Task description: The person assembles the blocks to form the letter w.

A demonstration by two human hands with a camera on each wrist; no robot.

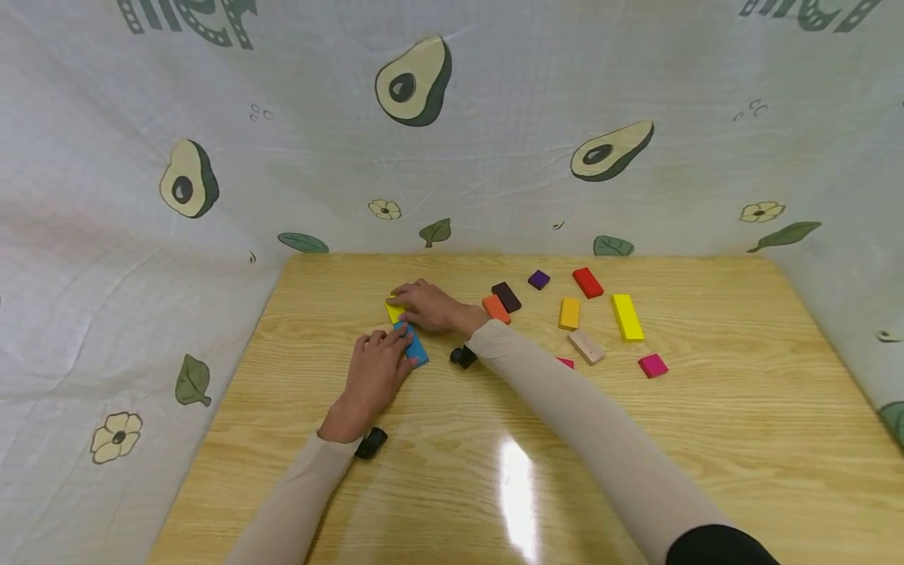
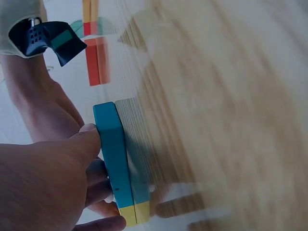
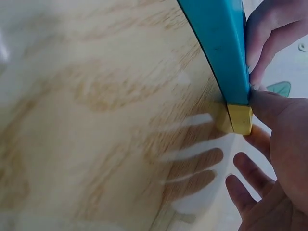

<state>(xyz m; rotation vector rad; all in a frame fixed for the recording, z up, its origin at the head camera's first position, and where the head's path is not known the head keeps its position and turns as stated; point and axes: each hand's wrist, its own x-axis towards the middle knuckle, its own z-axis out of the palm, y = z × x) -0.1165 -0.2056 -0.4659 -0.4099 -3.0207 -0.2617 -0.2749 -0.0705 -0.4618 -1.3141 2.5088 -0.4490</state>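
A blue block (image 1: 417, 351) and a yellow block (image 1: 393, 311) lie end to end on the table's left half. My left hand (image 1: 374, 367) grips the blue block, thumb on its near side and fingers over its far part. At the yellow block, my right hand (image 1: 432, 308) pinches with thumb and index finger, the other fingers spread. In the left wrist view the blue block (image 2: 114, 149) meets the yellow one (image 2: 134, 214). The right wrist view shows the blue block (image 3: 224, 53) touching the yellow block (image 3: 240, 119), whose far side is partly hidden.
Right of my hands lie an orange block (image 1: 497, 308), a dark brown block (image 1: 506, 297), a purple piece (image 1: 539, 279), a red block (image 1: 588, 282), a long yellow block (image 1: 627, 318), a beige block (image 1: 586, 346) and several others. A patterned cloth hangs behind the table (image 1: 741, 392).
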